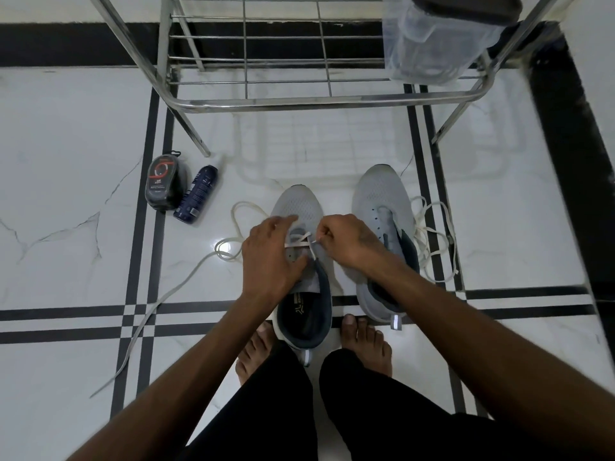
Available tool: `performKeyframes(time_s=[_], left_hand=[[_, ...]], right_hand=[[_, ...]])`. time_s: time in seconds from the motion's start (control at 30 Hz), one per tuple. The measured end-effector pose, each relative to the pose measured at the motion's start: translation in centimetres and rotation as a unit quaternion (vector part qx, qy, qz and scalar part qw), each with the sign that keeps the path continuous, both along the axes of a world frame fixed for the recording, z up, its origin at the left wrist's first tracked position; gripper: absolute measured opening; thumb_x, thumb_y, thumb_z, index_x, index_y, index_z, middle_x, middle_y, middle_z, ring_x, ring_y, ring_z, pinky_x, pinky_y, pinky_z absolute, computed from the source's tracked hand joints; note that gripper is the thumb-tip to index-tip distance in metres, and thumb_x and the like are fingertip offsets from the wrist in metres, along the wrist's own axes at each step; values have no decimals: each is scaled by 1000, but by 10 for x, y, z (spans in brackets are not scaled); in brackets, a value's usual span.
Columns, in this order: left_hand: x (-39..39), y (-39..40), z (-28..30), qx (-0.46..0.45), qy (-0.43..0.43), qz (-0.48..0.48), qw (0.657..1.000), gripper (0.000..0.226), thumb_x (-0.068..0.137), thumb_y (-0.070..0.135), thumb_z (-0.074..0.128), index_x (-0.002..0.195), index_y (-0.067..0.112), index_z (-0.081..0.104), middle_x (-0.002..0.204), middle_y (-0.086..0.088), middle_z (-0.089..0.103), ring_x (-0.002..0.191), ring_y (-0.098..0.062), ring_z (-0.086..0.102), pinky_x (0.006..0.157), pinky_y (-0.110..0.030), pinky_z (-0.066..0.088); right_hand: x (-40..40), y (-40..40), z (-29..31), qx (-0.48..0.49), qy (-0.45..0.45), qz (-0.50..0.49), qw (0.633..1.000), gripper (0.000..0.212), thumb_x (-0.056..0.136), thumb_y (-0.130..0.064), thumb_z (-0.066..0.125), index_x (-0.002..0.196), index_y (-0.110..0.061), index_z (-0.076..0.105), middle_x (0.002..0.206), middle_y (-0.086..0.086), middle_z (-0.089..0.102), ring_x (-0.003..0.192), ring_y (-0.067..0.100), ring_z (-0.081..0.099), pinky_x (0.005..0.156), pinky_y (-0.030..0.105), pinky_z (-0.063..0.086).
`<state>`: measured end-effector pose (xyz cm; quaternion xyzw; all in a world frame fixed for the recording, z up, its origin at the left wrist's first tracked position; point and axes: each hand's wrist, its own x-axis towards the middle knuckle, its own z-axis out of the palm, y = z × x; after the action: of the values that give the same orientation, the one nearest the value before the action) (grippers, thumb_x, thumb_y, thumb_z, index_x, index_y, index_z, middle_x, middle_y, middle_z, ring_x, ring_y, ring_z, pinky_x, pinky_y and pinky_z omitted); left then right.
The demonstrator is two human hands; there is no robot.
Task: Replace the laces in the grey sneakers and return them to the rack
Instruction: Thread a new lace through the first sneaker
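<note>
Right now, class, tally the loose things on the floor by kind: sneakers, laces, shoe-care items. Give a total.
Grey sneakers: 2 (left sneaker, right sneaker)
White laces: 2 (threaded lace, loose lace)
Shoe-care items: 2 (polish pack, spray bottle)
Total: 6

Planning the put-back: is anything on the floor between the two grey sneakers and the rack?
Nothing visible blocks it. The floor between the left sneaker, the right sneaker and the rack is bare. The two bottles lie off to the left; loose laces trail beside the right sneaker.
</note>
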<state>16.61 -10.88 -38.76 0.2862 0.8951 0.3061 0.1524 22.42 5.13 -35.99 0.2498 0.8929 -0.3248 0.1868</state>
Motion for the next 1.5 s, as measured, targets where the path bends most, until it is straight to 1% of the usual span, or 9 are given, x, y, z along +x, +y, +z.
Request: performKeyframes(time_s=[0.1,0.37,0.47,0.57,0.8,1.0,1.13,1.3,1.5], left_hand=[[3,-6,2,-1,6,60,998,62,73,22,73,130,19,51,125,-5,49,112,-26,45,90,-38,41],[5,-6,10,-44,-90,107,989,20,78,31,67,81,28,48,75,12,60,68,-5,55,55,-23,33],[3,-4,11,-56,-77,92,991,19,78,26,67,68,25,52,63,10,60,62,-5,55,53,-23,33],[0,-5,12,-49,-68,81,993,20,78,22,68,65,23,53,60,9,58,58,-4,54,52,-21,33],[-4,-11,14,-44,-90,100,990,20,76,19,69,63,23,54,62,9,60,64,-9,58,55,-23,39],[-6,-10,19,-45,-77,59,994,24,77,16,70,62,25,53,59,10,58,58,-4,54,52,-17,31],[-8,-10,20,-50,-71,54,995,27,76,15,70,61,26,51,58,11,56,57,-3,52,51,-17,29],[-8,-14,18,-48,-69,63,994,22,75,14,69,63,25,54,59,11,58,57,-2,54,51,-17,31],[-10,-13,16,-49,-59,59,995,25,75,16,72,62,25,53,57,11,58,56,-3,53,51,-18,31]], right_hand=[[7,20,12,94,-7,14,995,17,97,-12,46,101,-14,63,100,5,67,89,22,63,78,34,51],[49,67,38,327,-24,-65,942,23,90,-17,55,110,-7,57,119,13,55,112,32,52,85,38,41],[24,18,18,219,64,66,971,35,83,-12,56,118,-8,58,121,11,58,115,30,54,93,40,46],[5,-13,-5,145,38,169,974,14,93,-22,53,102,-12,57,99,11,66,91,31,62,70,33,41],[31,86,22,313,14,41,949,31,79,-23,64,61,-22,38,57,-7,37,48,12,30,47,24,18],[22,40,26,261,91,94,956,16,79,-17,53,94,-14,58,97,6,57,95,23,50,87,34,30],[-3,-14,3,189,54,215,957,7,91,-21,56,89,-14,59,83,7,64,79,28,62,68,31,36],[30,59,24,276,52,95,955,24,84,-12,62,67,-21,47,56,-10,31,50,8,38,49,23,25],[44,93,71,341,-83,13,936,11,80,-26,58,72,-20,55,60,-8,40,50,9,32,50,23,20]])
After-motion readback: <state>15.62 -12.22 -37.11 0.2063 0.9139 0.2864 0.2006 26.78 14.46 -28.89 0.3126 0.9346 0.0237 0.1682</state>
